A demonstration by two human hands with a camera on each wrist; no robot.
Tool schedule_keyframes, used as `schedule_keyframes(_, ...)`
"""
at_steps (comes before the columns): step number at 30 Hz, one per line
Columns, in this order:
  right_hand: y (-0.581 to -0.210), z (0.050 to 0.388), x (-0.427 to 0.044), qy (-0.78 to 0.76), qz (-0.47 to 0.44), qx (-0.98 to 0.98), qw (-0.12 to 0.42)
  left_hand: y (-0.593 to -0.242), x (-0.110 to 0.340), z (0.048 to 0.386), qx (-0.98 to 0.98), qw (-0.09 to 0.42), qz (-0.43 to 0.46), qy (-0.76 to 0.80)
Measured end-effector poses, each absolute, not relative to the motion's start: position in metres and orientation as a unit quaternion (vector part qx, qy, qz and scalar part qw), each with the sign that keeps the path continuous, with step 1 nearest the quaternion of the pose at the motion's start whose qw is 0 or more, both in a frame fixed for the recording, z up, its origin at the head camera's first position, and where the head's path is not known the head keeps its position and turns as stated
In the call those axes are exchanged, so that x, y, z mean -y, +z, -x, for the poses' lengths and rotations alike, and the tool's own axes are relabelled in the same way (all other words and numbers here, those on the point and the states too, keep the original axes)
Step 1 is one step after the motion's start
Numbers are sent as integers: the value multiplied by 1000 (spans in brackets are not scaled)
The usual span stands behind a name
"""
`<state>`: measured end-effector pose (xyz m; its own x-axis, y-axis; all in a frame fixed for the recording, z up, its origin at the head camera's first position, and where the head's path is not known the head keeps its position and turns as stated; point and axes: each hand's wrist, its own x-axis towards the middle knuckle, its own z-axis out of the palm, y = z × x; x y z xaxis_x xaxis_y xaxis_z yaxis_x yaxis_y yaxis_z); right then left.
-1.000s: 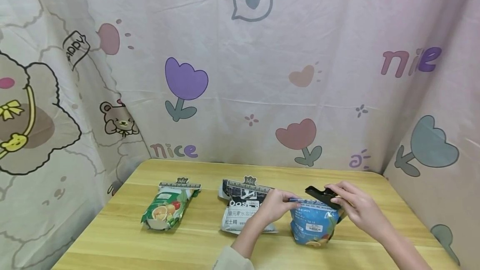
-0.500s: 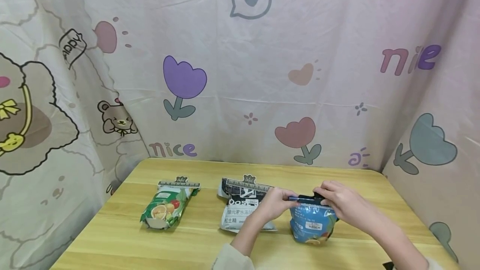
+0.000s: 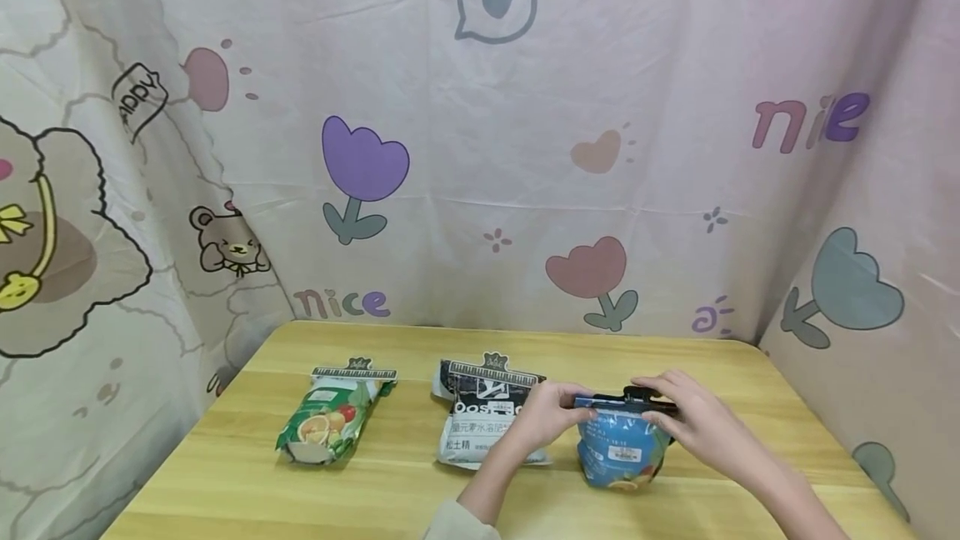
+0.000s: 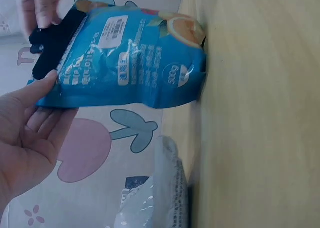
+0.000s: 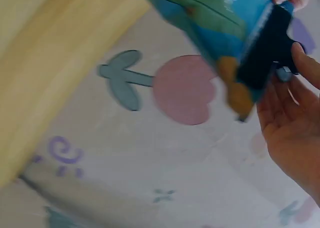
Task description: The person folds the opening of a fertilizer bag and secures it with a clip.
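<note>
A blue pouch (image 3: pixel 621 448) with pictures of fruit stands upright on the table at the right. A black clip (image 3: pixel 636 396) lies along its top edge. My left hand (image 3: pixel 546 417) pinches the pouch's top left corner, thumb in front and fingers behind, as the left wrist view shows at the pouch's edge (image 4: pixel 62 99). At the other end, my right hand (image 3: pixel 693 419) holds the clip; in the right wrist view its thumb touches the clip's handle (image 5: pixel 287 63) with the fingers on the far side. The pouch's back is hidden in the head view.
A green pouch (image 3: pixel 326 423) with a piano-key clip (image 3: pixel 354 373) lies at the left of the wooden table (image 3: pixel 225 473). Beside my left hand lies a black and white bag (image 3: pixel 465 427) with a similar clip (image 3: pixel 491 369). A printed curtain (image 3: pixel 450 148) hangs behind.
The clip, tilted above the pouch's right corner earlier, has come down and left onto its top edge. My right hand moved with it and then shifted slightly right. My left hand kept its pinch.
</note>
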<state>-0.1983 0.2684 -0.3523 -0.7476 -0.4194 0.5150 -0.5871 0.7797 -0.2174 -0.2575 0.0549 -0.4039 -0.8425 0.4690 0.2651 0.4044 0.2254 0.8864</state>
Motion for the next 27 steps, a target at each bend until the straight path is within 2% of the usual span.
schedule_keyframes(4,-371,195,-283,294,-166,926,170,-408,-55,250,-781,47,-258,568)
schedule_keyframes(9,-389,190,-298,464,-36,885,3,-417,-58,242,-792,58,-225,564)
schedule_keyframes(11,-395,188,-300,506,-9,860,-64,-422,-61,240,-793,56,-215,567)
schedule_keyframes(14,-404,190,-298,535,-12,837,-117,-426,-65,237,-800,66,-201,562)
schedule_keyframes(19,-415,195,-290,560,-34,813,-154,-433,-71,234,-826,83,-186,526)
schedule_keyframes(27,-423,199,-290,574,-71,800,-161,-437,-78,230,-839,82,-164,512)
